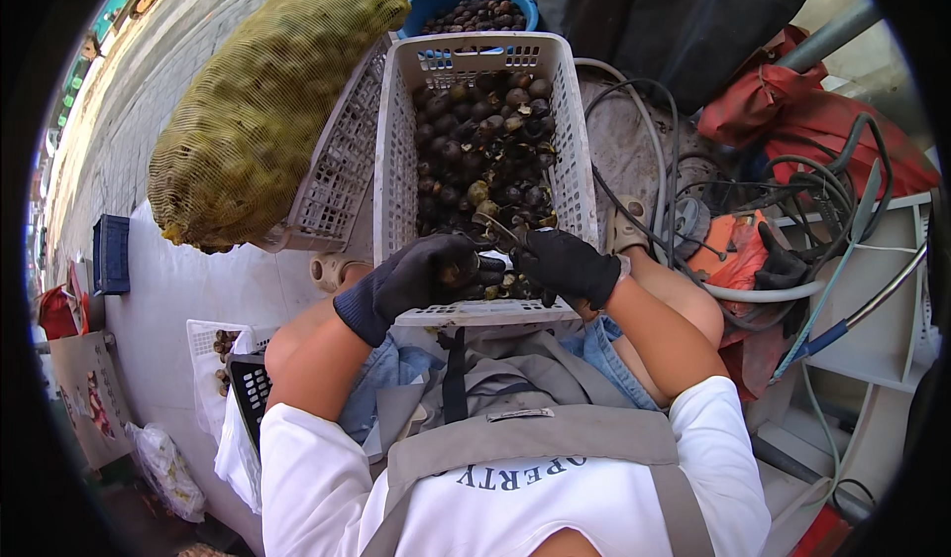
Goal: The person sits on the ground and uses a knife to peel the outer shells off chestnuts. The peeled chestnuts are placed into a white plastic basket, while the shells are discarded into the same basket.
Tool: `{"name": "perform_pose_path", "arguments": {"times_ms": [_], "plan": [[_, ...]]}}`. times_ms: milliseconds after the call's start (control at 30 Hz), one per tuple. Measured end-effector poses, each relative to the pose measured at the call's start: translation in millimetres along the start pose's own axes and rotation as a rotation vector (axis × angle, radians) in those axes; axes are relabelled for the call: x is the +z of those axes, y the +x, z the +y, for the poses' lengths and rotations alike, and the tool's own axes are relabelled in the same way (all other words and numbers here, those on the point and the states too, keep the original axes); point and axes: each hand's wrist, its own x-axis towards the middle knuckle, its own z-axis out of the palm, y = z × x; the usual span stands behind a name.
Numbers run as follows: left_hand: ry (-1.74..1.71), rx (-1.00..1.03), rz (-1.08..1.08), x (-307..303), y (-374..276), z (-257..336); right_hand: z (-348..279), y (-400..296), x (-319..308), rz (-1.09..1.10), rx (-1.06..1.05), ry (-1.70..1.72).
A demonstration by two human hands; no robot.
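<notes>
A white perforated plastic crate stands between my knees, filled with dark round fruits; several show greenish or split skins. Both my hands wear black knit gloves above the crate's near end. My left hand is curled around a dark round fruit, mostly hidden by the fingers. In my right hand is a thin metal tool, its tip pointing up and left; its exact kind is unclear. A short black ribbed piece, perhaps a handle, shows between the hands.
A full yellow mesh sack lies over another white crate at left. Behind is a blue basin of smaller dark fruits. Cables and hoses tangle at right near an orange tool. A black basket sits by my left thigh.
</notes>
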Motion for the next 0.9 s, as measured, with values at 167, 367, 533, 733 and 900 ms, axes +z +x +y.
{"name": "perform_pose_path", "arguments": {"times_ms": [167,367,533,733,900], "plan": [[-1.246,-0.11,0.249,-9,21,-11,-12,4,4,0.166,-0.073,0.119],[-1.304,-0.146,0.157,9,29,22,-20,12,28,0.235,-0.21,-0.073],[-1.313,-0.122,-0.056,6,38,1,-35,15,23,0.319,-0.139,-0.22],[-1.114,-0.269,0.474,20,54,3,-23,16,3,0.302,-0.187,-0.1],[-0.47,0.065,0.384,5,60,-19,-30,14,-1,0.342,-0.138,-0.075]]}}
